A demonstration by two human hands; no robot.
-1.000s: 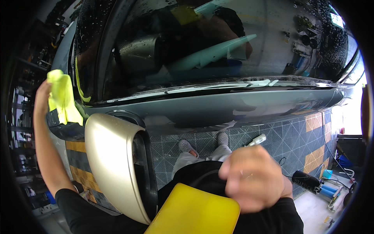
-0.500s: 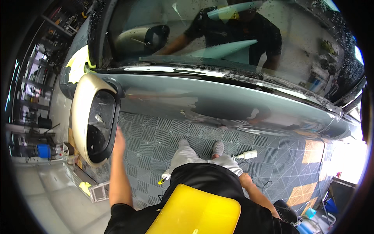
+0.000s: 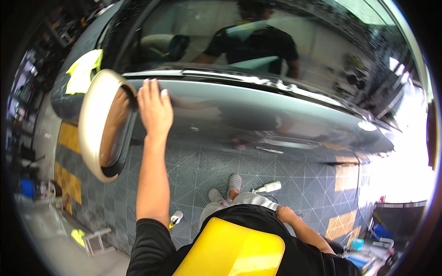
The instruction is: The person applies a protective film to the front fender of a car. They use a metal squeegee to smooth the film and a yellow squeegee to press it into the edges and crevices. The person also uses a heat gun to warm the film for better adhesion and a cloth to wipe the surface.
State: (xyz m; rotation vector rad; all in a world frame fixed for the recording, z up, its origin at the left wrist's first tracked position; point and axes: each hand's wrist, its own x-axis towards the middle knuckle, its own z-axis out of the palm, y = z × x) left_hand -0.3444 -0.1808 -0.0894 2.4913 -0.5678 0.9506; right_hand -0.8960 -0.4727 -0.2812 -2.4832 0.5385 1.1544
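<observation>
My left hand (image 3: 154,106) lies flat on the upper part of a grey car door (image 3: 221,106), fingers stretched out and pointing toward the window. It is just right of the gold side mirror (image 3: 92,124), whose glass reflects skin tones. No object shows in or under this hand. Beside my hip, my right hand (image 3: 286,214) is curled closed; whatever its fingers hold, if anything, is hidden. Above the door, water drops dot the dark car window (image 3: 198,50), which reflects a person in a black shirt.
A yellow-green cloth (image 3: 85,71) lies on the car ahead of the mirror. On the grey tiled floor are a white bottle (image 3: 268,186) and a smaller white bottle with a yellow part (image 3: 176,218). A dark cable (image 3: 358,198) runs at the right. A yellow panel (image 3: 230,250) covers my torso.
My left hand has come up from behind the mirror's lower edge onto the door. My right hand is still by my hip, and the view has shifted.
</observation>
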